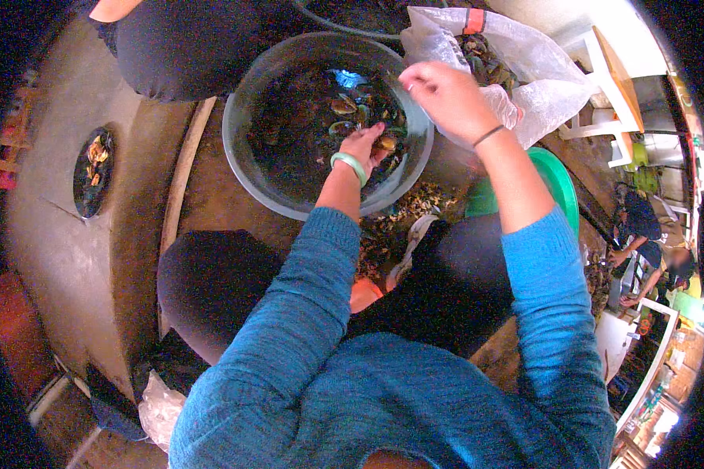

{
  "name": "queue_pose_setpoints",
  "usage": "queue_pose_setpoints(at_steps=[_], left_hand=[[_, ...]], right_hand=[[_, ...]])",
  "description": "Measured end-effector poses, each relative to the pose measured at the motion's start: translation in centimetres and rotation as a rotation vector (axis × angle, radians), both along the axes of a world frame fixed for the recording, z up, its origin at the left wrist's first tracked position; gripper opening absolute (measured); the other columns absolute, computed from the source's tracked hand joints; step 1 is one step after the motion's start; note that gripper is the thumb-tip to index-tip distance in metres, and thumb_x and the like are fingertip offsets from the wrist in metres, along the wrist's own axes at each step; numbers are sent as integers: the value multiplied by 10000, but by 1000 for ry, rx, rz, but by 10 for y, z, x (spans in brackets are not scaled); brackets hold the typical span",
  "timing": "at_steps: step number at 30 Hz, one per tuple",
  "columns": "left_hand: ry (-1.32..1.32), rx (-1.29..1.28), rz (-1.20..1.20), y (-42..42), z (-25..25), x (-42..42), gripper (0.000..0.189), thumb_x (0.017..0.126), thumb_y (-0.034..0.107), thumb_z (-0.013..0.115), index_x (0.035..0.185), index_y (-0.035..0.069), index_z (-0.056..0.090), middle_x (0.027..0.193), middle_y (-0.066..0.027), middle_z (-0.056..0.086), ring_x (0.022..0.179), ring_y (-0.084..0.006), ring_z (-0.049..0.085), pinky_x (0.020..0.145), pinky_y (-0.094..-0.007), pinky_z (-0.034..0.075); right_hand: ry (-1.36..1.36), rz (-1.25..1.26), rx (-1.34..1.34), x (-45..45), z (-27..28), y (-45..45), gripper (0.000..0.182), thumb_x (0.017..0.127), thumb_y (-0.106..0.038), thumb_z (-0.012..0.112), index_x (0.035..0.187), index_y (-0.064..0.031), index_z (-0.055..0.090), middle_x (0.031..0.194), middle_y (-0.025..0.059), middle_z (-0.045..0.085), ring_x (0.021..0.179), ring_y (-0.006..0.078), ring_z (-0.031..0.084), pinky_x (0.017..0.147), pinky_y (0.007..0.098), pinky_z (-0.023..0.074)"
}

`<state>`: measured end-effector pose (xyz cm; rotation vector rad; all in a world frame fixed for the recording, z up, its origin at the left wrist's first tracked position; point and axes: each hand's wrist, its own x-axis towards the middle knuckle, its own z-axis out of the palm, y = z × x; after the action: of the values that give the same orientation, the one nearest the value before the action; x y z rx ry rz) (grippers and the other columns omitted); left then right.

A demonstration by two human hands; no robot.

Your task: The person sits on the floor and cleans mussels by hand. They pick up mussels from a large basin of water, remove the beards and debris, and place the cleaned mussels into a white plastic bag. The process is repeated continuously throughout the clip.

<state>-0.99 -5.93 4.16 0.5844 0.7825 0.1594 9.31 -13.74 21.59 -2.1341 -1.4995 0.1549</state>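
Note:
A clear, round plastic tub (237, 170) stands before me, with dark water and mussels (344, 104) in it. My left hand (361, 146), a pale green bangle at its wrist, reaches inside near the right wall. A brownish mussel (386, 143) sits between its thumb and fingers. Over the tub's right rim is my right hand (443, 99), its fingers curled and slightly blurred; whether it holds anything is hidden. Just beyond that hand lies an open translucent plastic sack (540, 97) with more shellfish (484, 61) inside.
A green basin (554, 176) is partly under my right forearm. Shell scraps (422, 205) litter the floor. Another person's dark-clad knee (182, 50) borders the tub. A low concrete ledge (64, 246) runs along the left. White-legged stool (613, 88) and co-workers (651, 228) are at right.

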Motion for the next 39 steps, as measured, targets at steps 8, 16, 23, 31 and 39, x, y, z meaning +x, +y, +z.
queue_pose_setpoints(at_steps=[8,16,23,31,39], left_hand=[[-425,-29,37,21,44,14,167,856,189,465,954,58,503,932,-106,577,773,-218,587,659,-305,515],[-570,43,-183,8,79,4,245,859,227,476,1050,74,454,878,-106,576,755,-232,603,633,-309,511],[-606,-85,-127,13,89,6,232,851,202,477,1051,86,454,921,-83,556,750,-206,584,661,-315,512],[-647,20,-131,22,81,5,201,857,126,459,1041,46,461,912,-68,561,771,-165,573,698,-302,506],[-671,135,83,14,86,19,206,882,215,385,957,43,470,866,-81,560,801,-187,551,742,-330,453]], right_hand=[[82,-106,-80,9,-36,-1,264,729,-184,545,968,-73,553,793,129,609,755,296,590,675,368,471],[284,-195,85,15,-30,4,282,750,-188,584,999,-63,543,842,110,610,766,211,599,698,313,475],[-81,75,-144,4,-25,-5,517,686,-198,636,1156,-68,466,1059,127,528,843,218,546,757,310,442],[54,63,-125,10,-16,-6,552,708,-185,624,1209,-80,419,1093,134,543,906,232,554,800,327,429],[-227,111,-70,-2,-14,9,414,802,-112,483,1204,-81,392,908,203,552,820,355,541,717,412,436]])
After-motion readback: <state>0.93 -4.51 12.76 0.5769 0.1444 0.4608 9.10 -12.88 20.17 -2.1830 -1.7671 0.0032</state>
